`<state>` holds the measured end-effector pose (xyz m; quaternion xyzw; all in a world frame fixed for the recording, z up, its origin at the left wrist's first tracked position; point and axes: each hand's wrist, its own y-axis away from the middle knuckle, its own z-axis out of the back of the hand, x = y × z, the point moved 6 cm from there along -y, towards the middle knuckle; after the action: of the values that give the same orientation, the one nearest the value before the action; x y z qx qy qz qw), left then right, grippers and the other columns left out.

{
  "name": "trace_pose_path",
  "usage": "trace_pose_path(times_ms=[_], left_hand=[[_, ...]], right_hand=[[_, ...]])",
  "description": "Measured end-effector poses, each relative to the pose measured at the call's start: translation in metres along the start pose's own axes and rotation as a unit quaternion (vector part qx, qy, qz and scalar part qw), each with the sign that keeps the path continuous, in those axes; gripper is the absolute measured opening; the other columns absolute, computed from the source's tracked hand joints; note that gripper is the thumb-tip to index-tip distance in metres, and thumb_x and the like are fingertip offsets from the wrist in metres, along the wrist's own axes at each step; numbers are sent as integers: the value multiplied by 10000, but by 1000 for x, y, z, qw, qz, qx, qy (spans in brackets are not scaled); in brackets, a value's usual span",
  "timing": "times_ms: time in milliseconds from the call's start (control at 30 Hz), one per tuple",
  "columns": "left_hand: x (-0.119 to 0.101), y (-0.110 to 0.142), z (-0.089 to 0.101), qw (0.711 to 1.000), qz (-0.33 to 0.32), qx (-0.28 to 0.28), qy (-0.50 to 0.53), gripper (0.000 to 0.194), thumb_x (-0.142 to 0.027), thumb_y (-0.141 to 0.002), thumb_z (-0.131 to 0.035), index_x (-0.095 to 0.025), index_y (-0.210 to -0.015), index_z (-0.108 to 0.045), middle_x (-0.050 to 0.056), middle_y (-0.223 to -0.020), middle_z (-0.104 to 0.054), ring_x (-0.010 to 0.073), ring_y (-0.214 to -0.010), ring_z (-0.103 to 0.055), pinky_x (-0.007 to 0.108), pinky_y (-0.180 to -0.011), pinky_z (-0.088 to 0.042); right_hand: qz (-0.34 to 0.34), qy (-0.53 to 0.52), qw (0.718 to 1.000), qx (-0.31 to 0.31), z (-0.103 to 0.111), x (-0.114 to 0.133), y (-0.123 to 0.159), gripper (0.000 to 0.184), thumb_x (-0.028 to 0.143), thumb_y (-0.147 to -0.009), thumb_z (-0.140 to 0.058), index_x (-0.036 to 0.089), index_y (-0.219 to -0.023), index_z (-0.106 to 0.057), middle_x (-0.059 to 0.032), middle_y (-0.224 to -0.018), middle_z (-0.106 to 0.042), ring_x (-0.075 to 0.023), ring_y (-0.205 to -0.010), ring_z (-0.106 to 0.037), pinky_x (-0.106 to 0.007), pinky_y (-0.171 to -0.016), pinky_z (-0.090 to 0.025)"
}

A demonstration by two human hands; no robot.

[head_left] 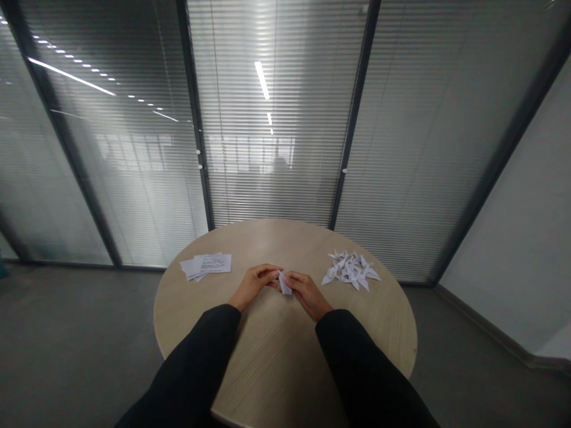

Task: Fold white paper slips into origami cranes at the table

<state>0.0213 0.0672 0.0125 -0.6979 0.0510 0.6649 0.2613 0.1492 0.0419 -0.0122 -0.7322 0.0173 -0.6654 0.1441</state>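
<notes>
Over the middle of the table, a small folded piece of white paper (pixel 285 286) is held between my two hands. My left hand (pixel 257 284) pinches its left side near the top, fingers bent together. From the other side my right hand (pixel 307 291) grips it with thumb and fingers. The paper's lower end points toward me; its finer folds are too small to make out. To the right lies a heap of folded white paper figures with pointed ends (pixel 351 268). Several loose printed sheets (pixel 213 263) lie overlapping on the left.
The round wooden table (pixel 276 362) has a curved edge all around. Behind it stands a glass partition with blinds (pixel 276 196) and dark frames. A white wall (pixel 526 255) rises on the right, above grey floor (pixel 89 333).
</notes>
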Motion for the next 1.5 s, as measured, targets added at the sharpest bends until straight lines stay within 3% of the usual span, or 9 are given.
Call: trace_pose_path(times_ms=[300, 567, 700, 800, 900, 1100, 1500], left_hand=[[2, 1, 0, 1000, 11, 2, 12, 325, -398, -619, -743, -125, -789, -697, 39, -707, -668, 140, -652, -596, 267, -659, -481], [-2, 9, -12, 992, 37, 38, 116, 343, -419, -628, -736, -123, -772, -640, 31, -729, -635, 150, -649, -607, 298, -666, -503], [0, 8, -9, 994, 42, 16, 102, 353, -443, -643, -715, -129, -791, -647, 46, -804, -631, 159, -742, -594, 279, -678, -500], [2, 6, -5, 996, 42, -3, 78, 363, -458, -651, -703, -132, -806, -659, 65, -864, -636, 176, -818, -582, 259, -666, -493], [5, 4, -2, 996, 38, -17, 75, 395, -482, -676, -675, -132, -861, -670, 87, -939, -640, 188, -872, -577, 257, -672, -492], [8, 2, 3, 997, 29, -52, 56, 451, -527, -693, -641, -124, -892, -676, 100, -915, -657, 194, -860, -595, 282, -698, -500], [-4, -1, 6, 997, -45, -49, -28, 331, -459, -686, -669, -140, -774, -678, 50, -756, -668, 161, -707, -610, 277, -656, -496]], right_hand=[[-8, -16, 1000, 13, -5, 2, 3, 346, 491, -670, -690, 151, -706, -638, -15, -680, -614, -141, -635, -537, -272, -649, -399], [-19, -43, 999, 19, -8, 5, 4, 332, 469, -633, -722, 156, -718, -648, -10, -673, -611, -141, -634, -542, -268, -635, -403], [13, 42, 999, -17, -1, 7, 3, 313, 474, -677, -681, 164, -703, -647, 13, -642, -593, -128, -596, -515, -251, -589, -383], [75, 160, 983, -54, 3, 15, 3, 291, 466, -743, -624, 178, -729, -662, 5, -669, -615, -143, -640, -535, -258, -614, -399], [160, 260, 949, -82, 0, 27, 7, 258, 425, -819, -555, 201, -811, -681, -38, -813, -669, -179, -784, -578, -292, -734, -428], [251, 368, 888, -116, -3, 39, 14, 229, 354, -880, -498, 224, -879, -687, -62, -844, -667, -202, -841, -576, -342, -811, -428], [273, 393, 871, -110, -3, 39, 15, 251, 360, -905, -468, 232, -927, -682, -63, -866, -659, -209, -860, -563, -352, -819, -427]])
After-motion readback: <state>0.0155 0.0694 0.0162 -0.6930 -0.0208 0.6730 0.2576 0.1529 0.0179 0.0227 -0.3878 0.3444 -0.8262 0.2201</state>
